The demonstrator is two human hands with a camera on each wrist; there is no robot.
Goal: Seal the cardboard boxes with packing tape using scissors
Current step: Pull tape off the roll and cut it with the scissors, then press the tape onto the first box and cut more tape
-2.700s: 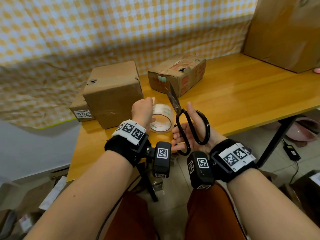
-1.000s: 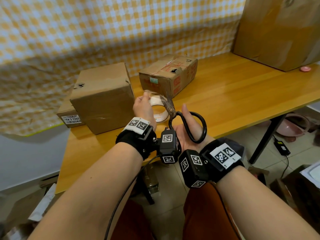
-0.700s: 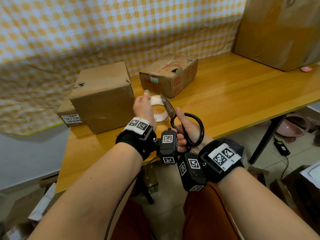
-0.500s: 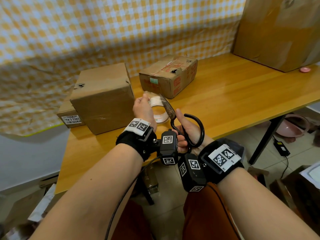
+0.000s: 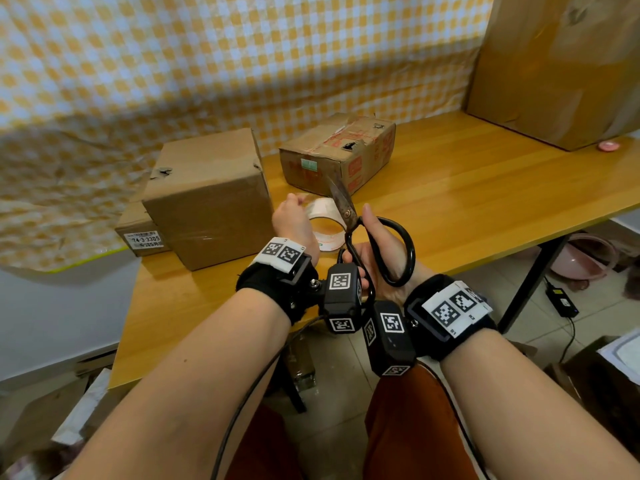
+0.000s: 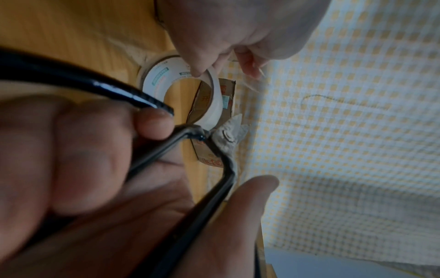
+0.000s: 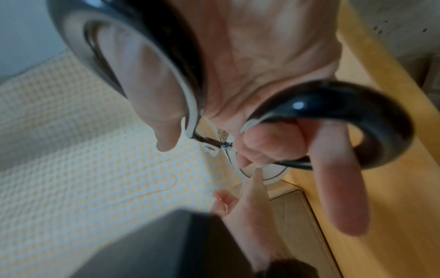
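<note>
My right hand [image 5: 375, 251]: nearest to me, over the counter's front edge; my fingers [image 6: 152, 122] are curled through the black loops of the scissors [image 5: 360, 233], clamped on them, thumb up along the handle.
Scissors: held in the air, rusty blades together or nearly so, pointing up and away from me, just right of the tape roll.
My left hand [image 5: 294, 223]: just left of the scissors; my fingers [image 6: 202, 62] hold the tape roll [image 5: 325, 225] by its rim, and forefinger and thumb pinch a thin clear strip beside the roll.
Tape roll: clear tape on a white core, standing on edge between my two hands, above the counter.
Counter [image 5: 485, 188]: yellow wood, carrying the boxes.
Plain box [image 5: 207, 199]: closed, left of my left hand, apart from it; a smaller labelled box [image 5: 142, 233] shows from behind it.
Printed box [image 5: 339, 154]: farther back, beyond the scissor tips, its top flaps torn and partly taped.
Large box [image 5: 561, 64]: far right corner of the counter, a small pink round thing [image 5: 607, 145] near its base.
Checked cloth [image 5: 173, 64]: yellow and white, hanging behind everything.
</note>
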